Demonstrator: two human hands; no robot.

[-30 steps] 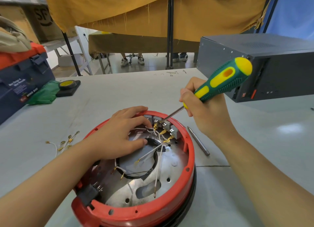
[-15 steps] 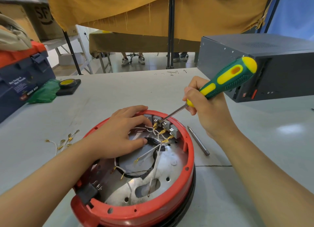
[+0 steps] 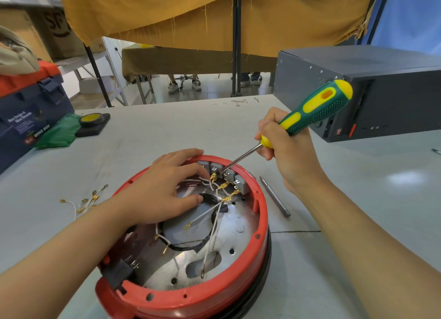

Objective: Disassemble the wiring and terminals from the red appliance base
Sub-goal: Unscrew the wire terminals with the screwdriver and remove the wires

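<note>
A dark grey metal computer case (image 3: 372, 89) lies at the far right of the grey desk (image 3: 167, 128). A navy plastic toolbox with a red lid (image 3: 28, 104) stands far left, with crumpled green cloth (image 3: 58, 134) just beside it.

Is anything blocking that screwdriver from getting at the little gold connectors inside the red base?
Nothing visible does. The screwdriver tip already sits at the grey terminal blocks, beside the gold terminals. The left hand rests just left of them, clear of the shaft.
</note>
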